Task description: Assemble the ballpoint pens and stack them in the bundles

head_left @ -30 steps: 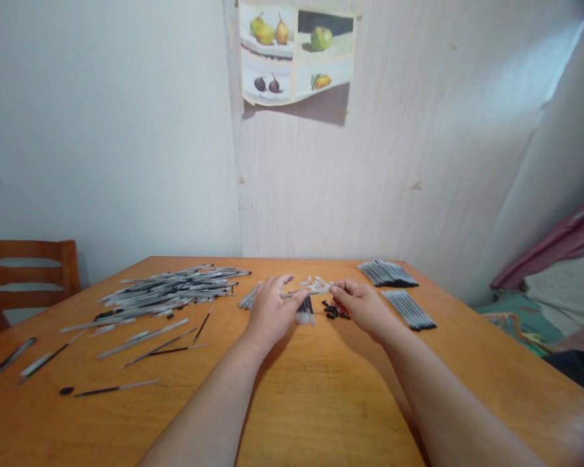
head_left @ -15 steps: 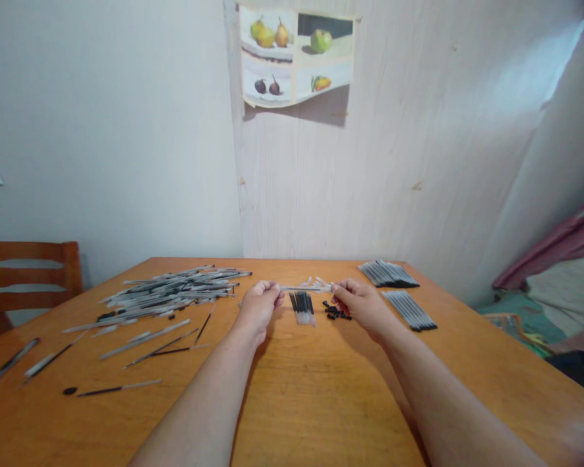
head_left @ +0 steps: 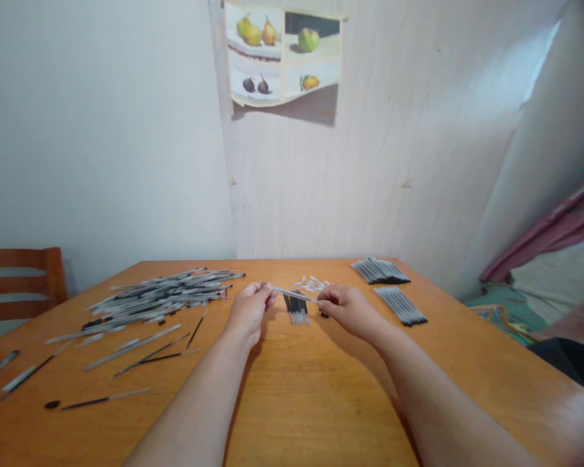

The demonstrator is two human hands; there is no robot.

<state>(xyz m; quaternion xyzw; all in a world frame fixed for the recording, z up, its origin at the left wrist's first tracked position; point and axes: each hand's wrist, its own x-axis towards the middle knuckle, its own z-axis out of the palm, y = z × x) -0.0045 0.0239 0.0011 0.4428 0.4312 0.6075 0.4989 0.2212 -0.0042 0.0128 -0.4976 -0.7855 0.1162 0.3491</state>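
Observation:
A thin, pale clear pen barrel (head_left: 292, 294) stretches between my two hands above the table, sloping down toward the right. My left hand (head_left: 250, 310) pinches its left end between thumb and fingers. At the other end, the fingers of my right hand (head_left: 348, 307) are closed on the barrel's tip. Just below the barrel lies a row of black ink refills (head_left: 296, 310) with pale ends. Small white pen tips or caps (head_left: 313, 284) are scattered behind it. Beside my right fingertips shows a small black plug (head_left: 324, 315); others there are hidden by the hand.
A large heap of pen parts (head_left: 160, 295) covers the table's (head_left: 292, 402) left side, with loose refills (head_left: 106, 399) nearer me. At the right lie two neat stacks of pens, a far one (head_left: 380, 271) and a nearer one (head_left: 400, 306). A wooden chair (head_left: 22, 279) stands left.
The pen barrel has gone from nearly level to tilted, its right end lower. My right hand has come closer to the left one and covers most black plugs. The view has shifted slightly right.

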